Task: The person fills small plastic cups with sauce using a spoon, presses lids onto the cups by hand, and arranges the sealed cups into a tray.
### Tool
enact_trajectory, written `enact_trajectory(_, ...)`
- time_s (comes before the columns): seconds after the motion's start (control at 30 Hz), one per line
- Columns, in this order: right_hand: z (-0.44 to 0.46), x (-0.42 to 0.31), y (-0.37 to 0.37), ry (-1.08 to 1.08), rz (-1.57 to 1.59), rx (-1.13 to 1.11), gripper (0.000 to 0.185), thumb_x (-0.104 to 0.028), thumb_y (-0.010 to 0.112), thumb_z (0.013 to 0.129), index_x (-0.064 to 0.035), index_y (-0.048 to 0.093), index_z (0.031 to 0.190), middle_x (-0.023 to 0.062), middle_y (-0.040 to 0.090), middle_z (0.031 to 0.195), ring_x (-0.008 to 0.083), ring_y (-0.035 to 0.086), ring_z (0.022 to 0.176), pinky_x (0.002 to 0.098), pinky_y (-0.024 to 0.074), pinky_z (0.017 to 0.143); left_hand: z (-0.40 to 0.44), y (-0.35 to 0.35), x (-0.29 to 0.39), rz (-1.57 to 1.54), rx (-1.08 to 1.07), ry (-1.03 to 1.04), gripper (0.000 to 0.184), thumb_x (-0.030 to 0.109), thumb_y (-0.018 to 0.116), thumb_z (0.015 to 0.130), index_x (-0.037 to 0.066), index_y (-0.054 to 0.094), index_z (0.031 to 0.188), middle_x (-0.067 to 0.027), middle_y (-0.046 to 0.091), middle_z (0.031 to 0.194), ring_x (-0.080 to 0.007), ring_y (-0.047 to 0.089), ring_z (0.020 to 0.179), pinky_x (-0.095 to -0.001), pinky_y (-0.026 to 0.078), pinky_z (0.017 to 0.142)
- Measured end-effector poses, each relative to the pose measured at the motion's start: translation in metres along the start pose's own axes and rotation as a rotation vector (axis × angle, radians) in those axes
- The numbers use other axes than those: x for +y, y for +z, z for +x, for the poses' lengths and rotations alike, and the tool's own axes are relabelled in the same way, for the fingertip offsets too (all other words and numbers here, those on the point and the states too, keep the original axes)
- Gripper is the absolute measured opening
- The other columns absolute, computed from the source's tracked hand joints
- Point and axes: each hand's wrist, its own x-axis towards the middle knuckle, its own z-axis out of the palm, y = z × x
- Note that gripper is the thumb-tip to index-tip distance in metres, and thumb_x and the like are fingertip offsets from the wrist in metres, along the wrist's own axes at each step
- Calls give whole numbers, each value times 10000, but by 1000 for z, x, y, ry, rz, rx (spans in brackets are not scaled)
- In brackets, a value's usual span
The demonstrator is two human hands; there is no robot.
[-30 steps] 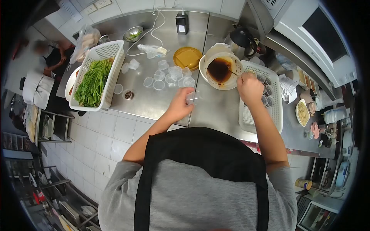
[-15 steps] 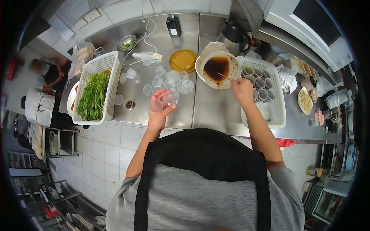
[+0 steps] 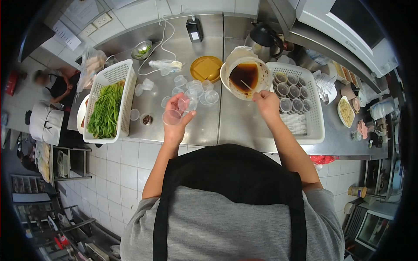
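My left hand (image 3: 175,128) holds a small clear plastic sauce cup (image 3: 171,117), with a second clear round piece, cup or lid, at the fingers. Behind it, several clear plastic cups and lids (image 3: 210,96) lie loose on the steel counter. My right hand (image 3: 266,103) is closed around the thin handle of a spoon (image 3: 246,84), whose far end is in dark brown sauce. That sauce fills part of a white tub (image 3: 262,78). To its right, several filled, lidded sauce cups (image 3: 294,92) stand in a white basket (image 3: 321,124).
On the left stands a white basket (image 3: 127,93) of leafy greens (image 3: 104,111). A small cup of dark flakes (image 3: 147,119) sits nearby. Further back are a yellow-brown plate (image 3: 206,66), a metal bowl (image 3: 142,50) and a thermal jug (image 3: 263,41). Another person (image 3: 54,87) is at far left.
The left hand has tilted slightly, turning the cup's opening more toward me. My right hand has moved a little down and left, with the spoon shifting in the sauce.
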Motion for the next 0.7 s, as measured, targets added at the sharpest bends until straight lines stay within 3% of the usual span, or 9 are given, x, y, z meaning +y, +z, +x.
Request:
enact_trajectory(0.4,-11,-8,8,33,170,-14,336,-311,622,827,-13,685,685,125,610,571,182,555,521,327,434,551,-3,-1,4,31,59,24,626,-90,714,703,47,438,1248,-55,487,1173,-173,494,1109,-322,412,980)
enact_trajectory(0.7,-3,6,6,234,649,-102,270,-229,639,849,-8,662,696,35,597,596,86,436,468,254,323,453,-2,7,4,94,44,18,633,-51,762,680,34,477,1239,-50,525,1134,-160,517,1046,-310,438,928)
